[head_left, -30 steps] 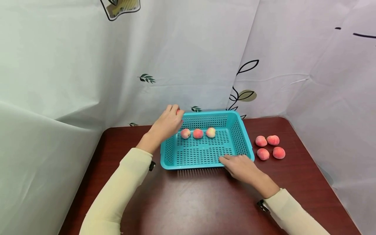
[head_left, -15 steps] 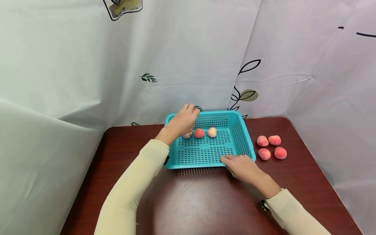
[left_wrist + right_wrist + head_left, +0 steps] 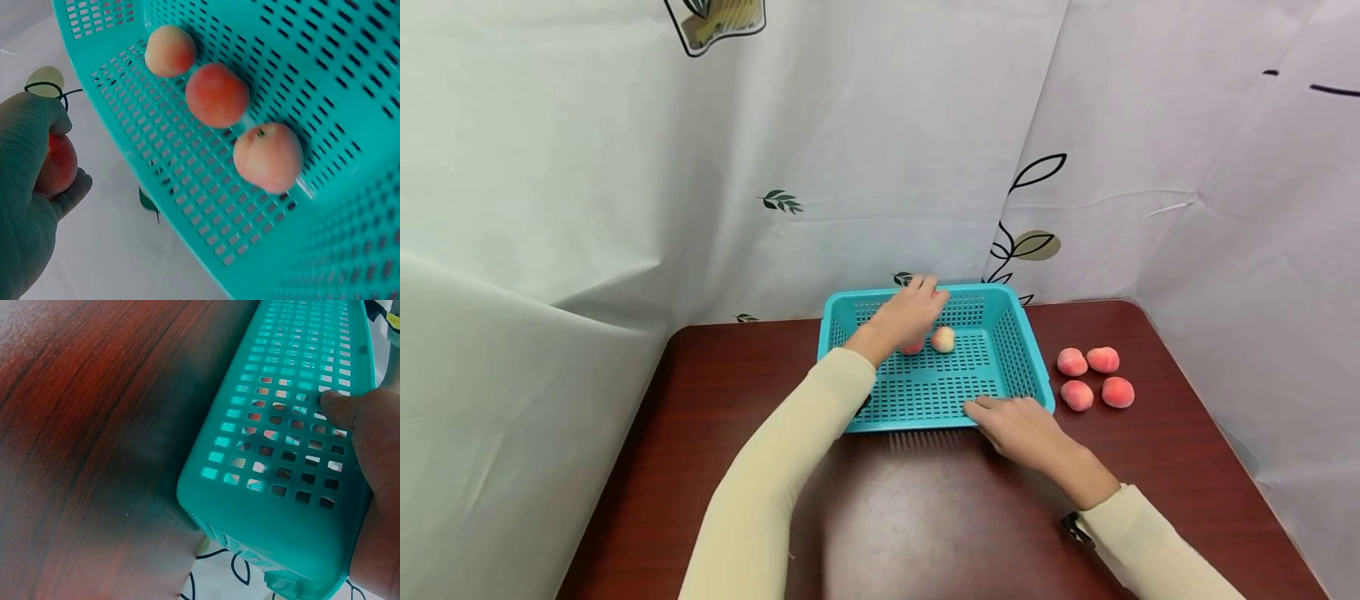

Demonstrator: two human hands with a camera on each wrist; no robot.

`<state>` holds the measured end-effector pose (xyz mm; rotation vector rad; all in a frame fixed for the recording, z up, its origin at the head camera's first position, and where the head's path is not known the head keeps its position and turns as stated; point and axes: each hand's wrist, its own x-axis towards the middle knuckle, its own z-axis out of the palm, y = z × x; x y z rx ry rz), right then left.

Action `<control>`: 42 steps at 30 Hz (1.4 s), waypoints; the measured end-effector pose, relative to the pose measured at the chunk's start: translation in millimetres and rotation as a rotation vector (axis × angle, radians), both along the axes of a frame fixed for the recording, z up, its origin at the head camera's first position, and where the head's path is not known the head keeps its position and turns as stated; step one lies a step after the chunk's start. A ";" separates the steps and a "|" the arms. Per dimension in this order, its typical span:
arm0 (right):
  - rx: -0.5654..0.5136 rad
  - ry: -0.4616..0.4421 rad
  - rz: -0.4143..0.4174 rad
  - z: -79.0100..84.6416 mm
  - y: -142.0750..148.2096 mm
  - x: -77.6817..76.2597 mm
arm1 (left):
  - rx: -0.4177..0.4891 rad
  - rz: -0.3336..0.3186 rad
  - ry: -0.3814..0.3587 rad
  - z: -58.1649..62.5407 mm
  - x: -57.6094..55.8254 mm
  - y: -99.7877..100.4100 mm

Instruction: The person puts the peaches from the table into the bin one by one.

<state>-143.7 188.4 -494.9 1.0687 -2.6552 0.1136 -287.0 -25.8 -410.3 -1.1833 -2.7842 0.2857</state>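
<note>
My left hand pinches a peach between thumb and fingers, above the far side of a turquoise plastic basket. Three more peaches lie in a row in the basket along its far wall: a pale one, a redder one and a pinkish one. In the head view my left arm covers the pinkish peach and part of the redder one. At the near right, my right hand grips the basket's rim, its thumb pressing the outside of the perforated wall.
Several peaches sit together on the dark red wooden table, just right of the basket. A pale printed cloth hangs behind the table and down both sides.
My left hand has moved right with its peach, from the basket's far left corner to above the middle of the far side. The right hand keeps its grip on the rim.
</note>
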 end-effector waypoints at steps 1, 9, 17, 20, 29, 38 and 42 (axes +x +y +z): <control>0.002 -0.001 -0.001 0.0 0.0 -0.3 | -0.001 -0.001 -0.010 -1.3 -1.2 3.8; 0.004 -0.019 0.004 0.2 -0.9 -1.7 | -0.036 -0.007 -0.011 -15.7 -8.4 30.1; -0.010 0.033 0.017 -1.2 2.5 1.9 | -0.043 -0.022 -0.051 -36.3 -10.7 52.9; -0.023 0.040 0.024 -1.5 1.9 1.2 | -0.075 -0.011 -0.034 -40.7 -13.2 56.4; -0.031 0.044 0.038 -1.0 1.9 -1.6 | -0.065 0.050 -0.094 -47.0 -20.7 63.2; -0.037 0.043 0.037 0.4 3.5 -2.4 | -0.039 0.060 -0.170 -54.4 -20.0 80.6; -0.036 0.041 0.039 -1.0 3.3 -2.4 | -0.075 0.078 -0.186 -59.5 -20.5 86.2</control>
